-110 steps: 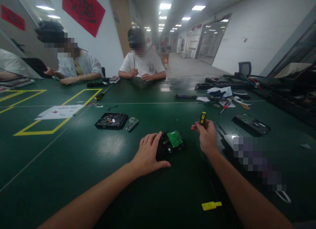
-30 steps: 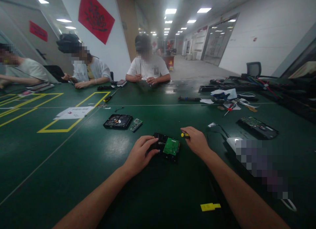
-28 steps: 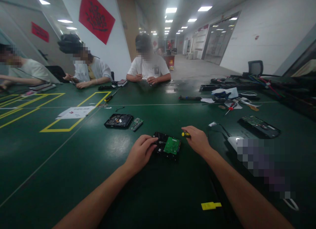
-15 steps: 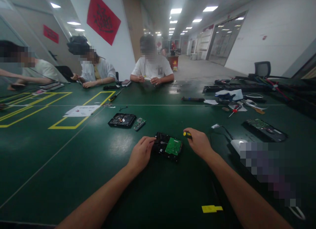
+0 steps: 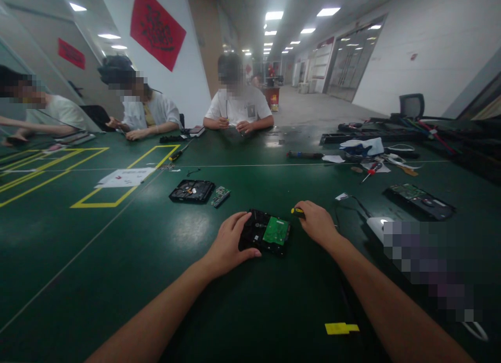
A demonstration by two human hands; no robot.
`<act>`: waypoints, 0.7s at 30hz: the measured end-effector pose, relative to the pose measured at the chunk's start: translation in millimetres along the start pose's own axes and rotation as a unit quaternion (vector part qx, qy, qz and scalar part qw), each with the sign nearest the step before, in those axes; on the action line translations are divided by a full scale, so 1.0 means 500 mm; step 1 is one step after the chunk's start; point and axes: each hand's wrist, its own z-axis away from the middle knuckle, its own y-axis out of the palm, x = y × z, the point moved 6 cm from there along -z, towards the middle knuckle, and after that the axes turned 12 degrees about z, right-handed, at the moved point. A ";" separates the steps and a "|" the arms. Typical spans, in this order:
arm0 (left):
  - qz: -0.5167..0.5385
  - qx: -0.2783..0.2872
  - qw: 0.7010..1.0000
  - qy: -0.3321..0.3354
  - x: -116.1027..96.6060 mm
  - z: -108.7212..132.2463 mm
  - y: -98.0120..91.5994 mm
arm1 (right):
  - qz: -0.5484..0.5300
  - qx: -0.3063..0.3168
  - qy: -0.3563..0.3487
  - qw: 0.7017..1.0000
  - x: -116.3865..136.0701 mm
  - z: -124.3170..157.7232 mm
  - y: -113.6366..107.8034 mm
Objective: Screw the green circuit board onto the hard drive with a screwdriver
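Note:
A black hard drive (image 5: 258,232) with a green circuit board (image 5: 276,230) on top lies on the green table (image 5: 117,248) in front of me. My left hand (image 5: 229,243) grips its left edge, fingers over the top and thumb along the near side. Just right of the drive, my right hand (image 5: 318,223) is closed round a yellow-and-black screwdriver (image 5: 296,212), whose handle end sticks out to the left. Its tip is hidden.
A second opened drive (image 5: 191,191) and a small loose board (image 5: 221,195) lie further left. Another drive (image 5: 420,200), tools and cables are at the right. A yellow tag (image 5: 341,328) lies near me. Three people sit along the far and left sides.
My left hand has slid forward along the drive's left edge, fingers now spread over its top. Earlier the right hand held the screwdriver upright; it now lies low beside the drive.

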 end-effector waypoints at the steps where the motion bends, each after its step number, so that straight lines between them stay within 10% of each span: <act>1: 0.002 0.009 1.000 0.004 0.000 0.000 0.002 | 0.001 -0.003 -0.007 1.000 0.000 0.000 0.001; 21: 0.013 -0.020 0.999 0.023 0.030 -0.024 -0.032 | -0.060 -0.046 -0.017 0.997 -0.019 -0.005 -0.016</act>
